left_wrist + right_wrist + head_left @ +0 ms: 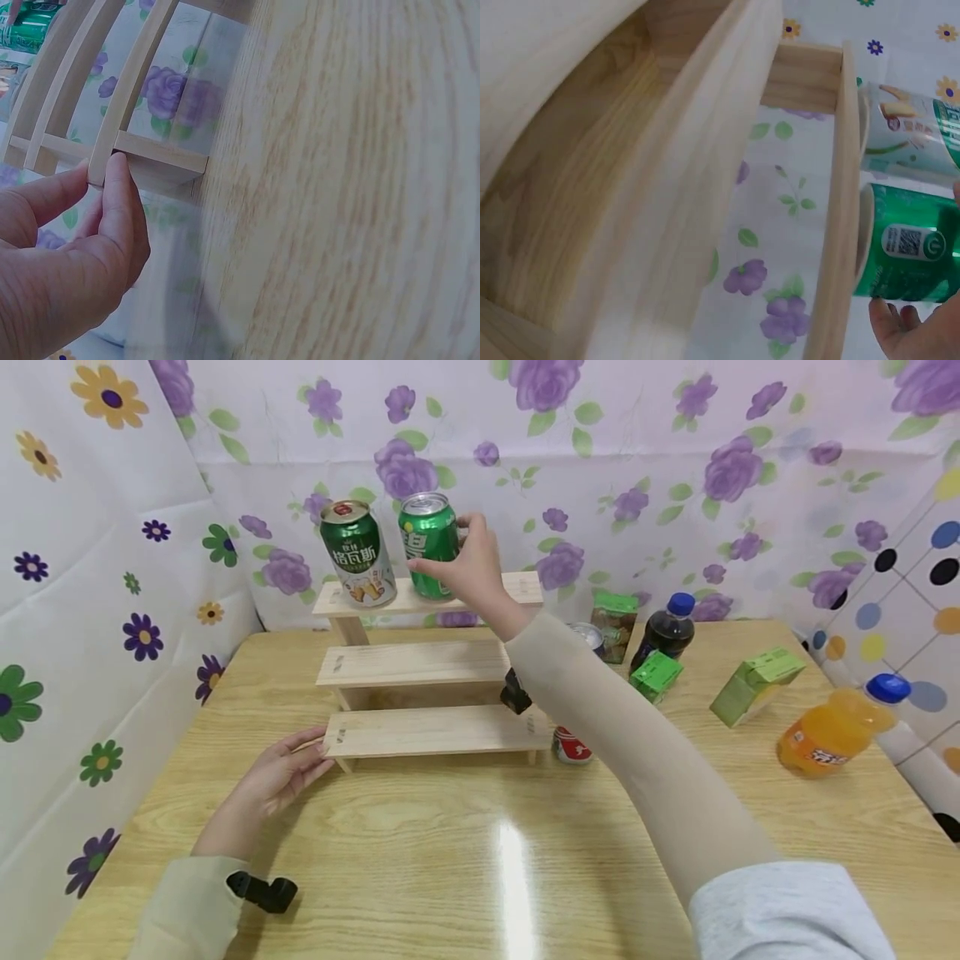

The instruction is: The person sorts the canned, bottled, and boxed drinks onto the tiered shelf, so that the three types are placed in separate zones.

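Note:
A three-step wooden rack [420, 731] stands on the table. On its top step my right hand [480, 568] grips a green soda can [431, 543], thumb at the front and fingers round the far side. The right wrist view shows this can [904, 240] with its base at the top board. A green-and-white can [356, 556] stands upright to its left on the same step. At the left end of the lowest step is my left hand [277, 777]. Thumb and fingers pinch that board's end in the left wrist view, where the hand [82, 262] shows closely.
Right of the rack are a red can [572, 747], a partly hidden can [588, 635], a brown-green carton [615, 625], a dark bottle [663, 633], a small green carton [656, 675], a tilted green carton [756, 685] and an orange bottle [836, 731]. Floral curtains surround the table.

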Motion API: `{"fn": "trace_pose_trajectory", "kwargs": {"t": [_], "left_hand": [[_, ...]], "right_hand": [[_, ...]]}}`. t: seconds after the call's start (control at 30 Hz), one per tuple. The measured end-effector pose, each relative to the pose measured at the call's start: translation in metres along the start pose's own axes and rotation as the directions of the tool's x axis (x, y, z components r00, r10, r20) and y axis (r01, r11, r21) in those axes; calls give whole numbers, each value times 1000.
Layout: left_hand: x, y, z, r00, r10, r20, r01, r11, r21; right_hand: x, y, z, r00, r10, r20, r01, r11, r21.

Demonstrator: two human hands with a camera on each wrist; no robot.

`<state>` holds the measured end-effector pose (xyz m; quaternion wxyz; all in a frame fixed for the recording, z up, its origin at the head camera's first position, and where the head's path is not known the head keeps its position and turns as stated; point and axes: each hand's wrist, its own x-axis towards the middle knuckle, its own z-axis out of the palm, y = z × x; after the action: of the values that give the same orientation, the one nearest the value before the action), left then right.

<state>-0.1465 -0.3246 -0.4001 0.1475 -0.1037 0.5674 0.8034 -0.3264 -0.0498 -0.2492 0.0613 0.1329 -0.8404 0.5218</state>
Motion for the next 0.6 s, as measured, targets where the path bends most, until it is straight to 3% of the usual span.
{"fn": "trace_pose_trajectory", "kwargs": {"t": [0.27, 0.6], "left_hand": [[0, 0, -1, 1000, -10, 0, 10, 1000, -12], [2, 0, -2, 1000, -11, 17, 12, 1000, -25]], "right_hand": [[-4, 5, 11, 998, 1, -65, 2, 999, 44], [-1, 9, 8, 1000, 8, 25, -12, 991, 137]]}}
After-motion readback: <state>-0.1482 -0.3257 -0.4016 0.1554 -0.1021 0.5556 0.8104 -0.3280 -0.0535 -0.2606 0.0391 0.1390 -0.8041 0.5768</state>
